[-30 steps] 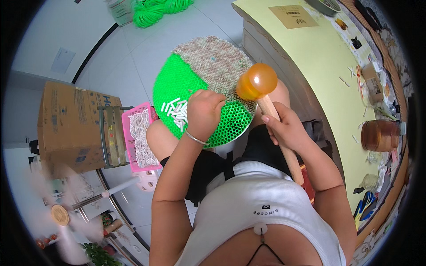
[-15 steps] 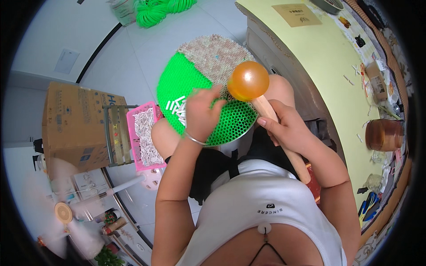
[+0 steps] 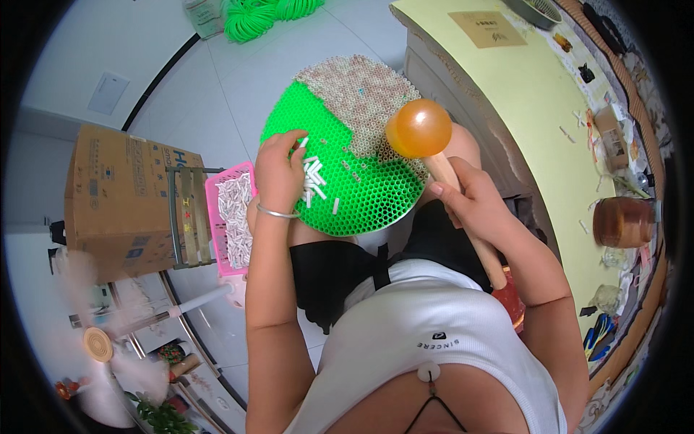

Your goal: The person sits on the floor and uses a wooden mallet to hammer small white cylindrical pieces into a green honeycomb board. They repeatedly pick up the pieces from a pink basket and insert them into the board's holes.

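A round green honeycomb board [image 3: 303, 108] rests on my lap. Pale short tubes [image 3: 361, 87] fill its far right part, and a few single ones sit in cells near the middle. Loose white sticks [image 3: 314, 179] lie in a small heap on the board's left half. Beside that heap, my left hand [image 3: 280, 170] is closed, with a white stick [image 3: 303, 143] between thumb and fingertips. My right hand [image 3: 470, 195] is wrapped round the wooden handle of a mallet [image 3: 421, 129]. Its round, see-through orange head hangs over the board's right side.
Left of my knee, a pink basket [image 3: 235, 217] holds many white sticks. A cardboard box [image 3: 116, 206] and a blurred fan [image 3: 97, 343] stand farther left. On the right runs a pale yellow table [image 3: 499, 94] with a brown jar [image 3: 623, 220]. Green cord coils [image 3: 253, 18] lie at the far end.
My left hand has moved left, from over the board's middle to its left side, uncovering single tubes in the cells. The mallet and my right hand have shifted slightly right.
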Demonstrator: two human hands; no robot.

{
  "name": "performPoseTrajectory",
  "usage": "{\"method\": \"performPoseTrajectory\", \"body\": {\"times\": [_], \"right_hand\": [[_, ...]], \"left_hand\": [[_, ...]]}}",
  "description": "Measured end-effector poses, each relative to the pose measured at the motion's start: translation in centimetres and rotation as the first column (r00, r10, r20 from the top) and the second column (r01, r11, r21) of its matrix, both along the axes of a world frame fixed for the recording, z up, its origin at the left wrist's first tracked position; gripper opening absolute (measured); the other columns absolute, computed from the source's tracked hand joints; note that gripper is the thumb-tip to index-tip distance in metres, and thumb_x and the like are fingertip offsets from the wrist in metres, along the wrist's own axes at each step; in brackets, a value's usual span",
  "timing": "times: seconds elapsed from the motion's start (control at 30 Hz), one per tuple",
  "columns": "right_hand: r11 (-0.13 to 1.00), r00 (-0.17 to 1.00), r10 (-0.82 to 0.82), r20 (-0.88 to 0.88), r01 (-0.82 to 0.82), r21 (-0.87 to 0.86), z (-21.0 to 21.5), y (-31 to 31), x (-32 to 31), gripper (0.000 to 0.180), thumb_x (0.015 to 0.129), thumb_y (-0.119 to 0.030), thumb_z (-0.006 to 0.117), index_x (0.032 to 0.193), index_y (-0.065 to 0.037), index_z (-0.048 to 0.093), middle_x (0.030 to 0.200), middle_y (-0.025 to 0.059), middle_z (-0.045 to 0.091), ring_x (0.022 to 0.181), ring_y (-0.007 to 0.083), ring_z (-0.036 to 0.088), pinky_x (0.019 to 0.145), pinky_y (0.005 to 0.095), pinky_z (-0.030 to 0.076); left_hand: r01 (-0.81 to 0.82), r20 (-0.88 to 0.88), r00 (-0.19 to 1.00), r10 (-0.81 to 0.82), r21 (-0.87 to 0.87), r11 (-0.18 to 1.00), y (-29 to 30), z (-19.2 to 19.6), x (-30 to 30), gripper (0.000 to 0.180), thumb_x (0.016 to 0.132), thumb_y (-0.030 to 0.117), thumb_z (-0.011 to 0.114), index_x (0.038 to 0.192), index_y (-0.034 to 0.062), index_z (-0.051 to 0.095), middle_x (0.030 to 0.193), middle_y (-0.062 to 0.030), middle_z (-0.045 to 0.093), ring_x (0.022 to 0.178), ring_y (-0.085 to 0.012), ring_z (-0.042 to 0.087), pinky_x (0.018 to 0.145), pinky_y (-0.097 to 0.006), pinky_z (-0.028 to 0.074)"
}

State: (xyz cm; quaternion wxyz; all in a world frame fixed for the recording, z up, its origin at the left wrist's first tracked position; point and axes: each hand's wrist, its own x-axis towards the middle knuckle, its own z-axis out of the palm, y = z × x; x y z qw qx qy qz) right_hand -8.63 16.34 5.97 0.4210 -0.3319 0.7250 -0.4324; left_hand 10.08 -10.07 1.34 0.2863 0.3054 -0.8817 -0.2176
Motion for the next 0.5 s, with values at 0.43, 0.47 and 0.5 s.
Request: {"method": "performPoseTrajectory", "body": {"times": [0.43, 0.47, 0.5], "right_hand": [[0.999, 0.990, -0.033, 0.140, 0.035, -0.014, -2.5, 0.6, -0.7, 0.031, 0.099, -0.026, 0.063, 0.112, 0.002, 0.057, 0.070, 0.0062, 0.059, 0.046, 0.0118, 0.052, 0.044, 0.0271, 0.043], [0.999, 0.989, -0.034, 0.143, 0.037, -0.013, -2.5, 0.6, -0.7, 0.032, 0.099, -0.026, 0.063, 0.112, 0.002, 0.057, 0.070, 0.0063, 0.059, 0.046, 0.0118, 0.052, 0.044, 0.0271, 0.043], [0.999, 0.989, -0.035, 0.146, 0.038, -0.013, -2.5, 0.7, -0.7, 0.032, 0.099, -0.026, 0.063, 0.112, 0.002, 0.056, 0.070, 0.0064, 0.059, 0.047, 0.0117, 0.052, 0.044, 0.0272, 0.043]], "left_hand": [[0.273, 0.014, 0.960, -0.279, -0.246, 0.930, 6.4, -0.8, -5.2, 0.012, 0.072, 0.002, 0.074, 0.083, 0.0064, 0.070, 0.085, -0.0084, 0.064, 0.085, -0.0307, 0.060, 0.077, -0.041, 0.047], [0.279, 0.020, 0.959, -0.283, -0.259, 0.925, 6.4, -0.8, -5.3, 0.012, 0.072, 0.002, 0.074, 0.083, 0.0062, 0.070, 0.085, -0.0084, 0.063, 0.085, -0.0305, 0.059, 0.076, -0.041, 0.047], [0.283, 0.027, 0.958, -0.287, -0.272, 0.919, 6.4, -0.8, -5.3, 0.012, 0.072, 0.002, 0.073, 0.083, 0.0061, 0.070, 0.084, -0.0083, 0.062, 0.084, -0.0302, 0.059, 0.075, -0.041, 0.047]]}}
